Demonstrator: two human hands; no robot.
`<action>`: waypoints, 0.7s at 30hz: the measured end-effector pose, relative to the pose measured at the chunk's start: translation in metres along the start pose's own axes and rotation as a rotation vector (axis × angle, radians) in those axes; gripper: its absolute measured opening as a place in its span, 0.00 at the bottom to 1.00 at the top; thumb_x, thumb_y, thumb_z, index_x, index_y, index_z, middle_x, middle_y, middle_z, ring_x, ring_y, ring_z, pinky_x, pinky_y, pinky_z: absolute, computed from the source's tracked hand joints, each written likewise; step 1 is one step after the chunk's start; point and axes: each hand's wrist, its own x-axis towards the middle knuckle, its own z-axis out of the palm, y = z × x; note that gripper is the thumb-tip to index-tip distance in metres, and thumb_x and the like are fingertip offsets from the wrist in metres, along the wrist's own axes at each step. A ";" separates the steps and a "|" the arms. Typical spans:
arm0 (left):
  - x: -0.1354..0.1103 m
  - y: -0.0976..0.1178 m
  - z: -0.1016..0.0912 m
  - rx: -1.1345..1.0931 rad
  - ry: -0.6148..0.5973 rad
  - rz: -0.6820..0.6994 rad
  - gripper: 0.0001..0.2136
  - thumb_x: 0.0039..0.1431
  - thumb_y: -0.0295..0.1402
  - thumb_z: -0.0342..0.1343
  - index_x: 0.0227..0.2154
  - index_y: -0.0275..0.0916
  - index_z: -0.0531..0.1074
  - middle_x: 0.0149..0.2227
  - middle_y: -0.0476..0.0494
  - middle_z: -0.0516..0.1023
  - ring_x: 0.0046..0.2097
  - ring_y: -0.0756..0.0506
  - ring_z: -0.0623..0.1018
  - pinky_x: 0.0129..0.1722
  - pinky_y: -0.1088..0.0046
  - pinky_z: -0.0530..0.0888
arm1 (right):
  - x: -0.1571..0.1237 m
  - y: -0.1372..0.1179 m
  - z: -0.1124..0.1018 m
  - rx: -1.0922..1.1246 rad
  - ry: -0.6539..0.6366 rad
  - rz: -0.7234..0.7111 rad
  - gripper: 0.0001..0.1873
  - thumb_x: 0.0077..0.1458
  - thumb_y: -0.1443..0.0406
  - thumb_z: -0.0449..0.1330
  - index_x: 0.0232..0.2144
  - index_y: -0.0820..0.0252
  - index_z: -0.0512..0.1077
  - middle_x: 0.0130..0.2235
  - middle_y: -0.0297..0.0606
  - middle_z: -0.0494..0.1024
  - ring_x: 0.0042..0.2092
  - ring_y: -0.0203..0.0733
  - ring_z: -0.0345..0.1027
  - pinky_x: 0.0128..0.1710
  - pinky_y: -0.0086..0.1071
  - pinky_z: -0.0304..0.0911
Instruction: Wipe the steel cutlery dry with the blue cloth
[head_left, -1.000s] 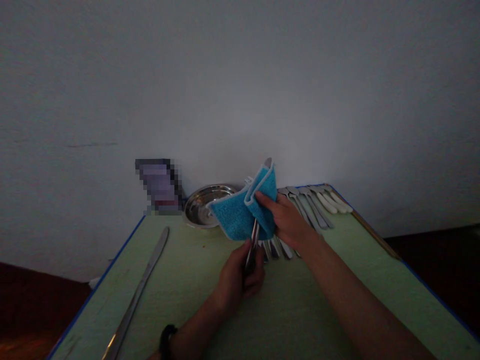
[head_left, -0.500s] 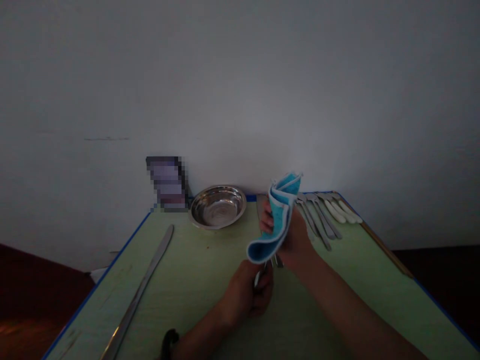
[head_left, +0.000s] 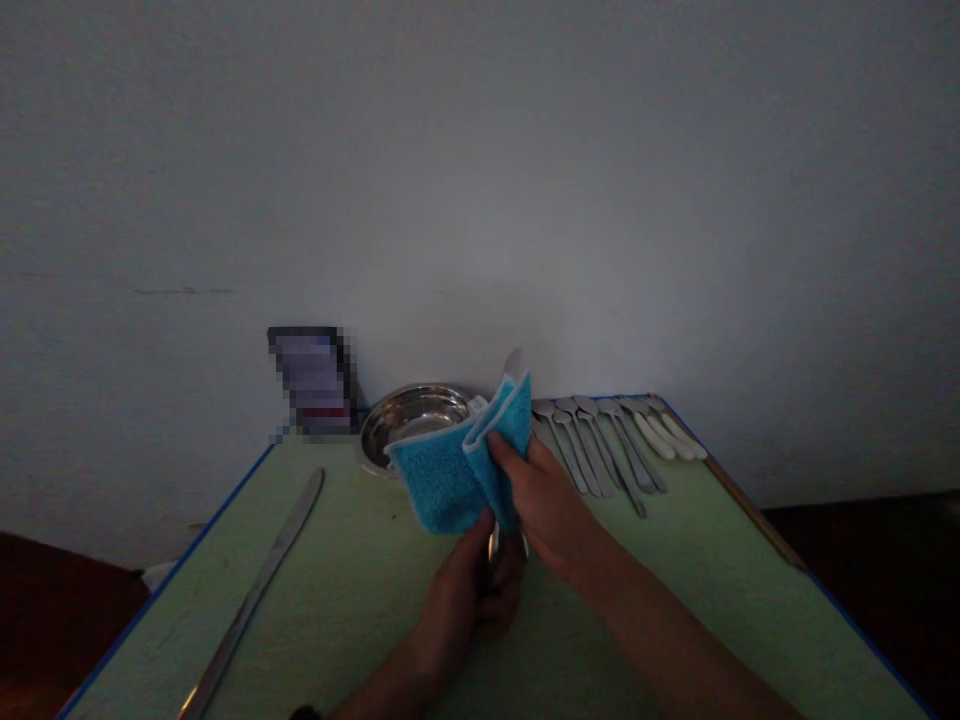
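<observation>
My left hand (head_left: 469,590) is closed around the metal handle of a table knife (head_left: 513,362), held up over the middle of the table. The knife's rounded blade tip shows above a folded blue cloth (head_left: 442,475) with pale edging. My right hand (head_left: 551,500) pinches this cloth around the blade, thumb on the near side, which hides most of the knife. One loose flap of cloth hangs to the left, in front of a shiny steel bowl (head_left: 375,440). Just right of my left fingers, a bit of another metal handle (head_left: 525,545) shows, mostly covered.
Several metal spoons and forks (head_left: 592,440) lie in a row at the back right, beside white-handled utensils (head_left: 664,435). A long knife (head_left: 259,590) lies on the left of the green table (head_left: 337,600). A blurred-out phone-like device (head_left: 311,380) leans against the wall.
The cloth has turned from edge-on to spread leftward, now wrapped around the blade, whose tip has come into sight above it. The whole view has shifted slightly.
</observation>
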 end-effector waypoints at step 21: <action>-0.005 0.000 -0.005 0.042 -0.464 0.024 0.21 0.56 0.50 0.49 0.28 0.32 0.69 0.14 0.52 0.64 0.13 0.54 0.65 0.11 0.81 0.60 | -0.002 -0.067 -0.010 0.448 -0.215 0.100 0.11 0.43 0.57 0.58 0.19 0.57 0.65 0.17 0.26 0.58 0.18 0.30 0.49 0.17 0.26 0.50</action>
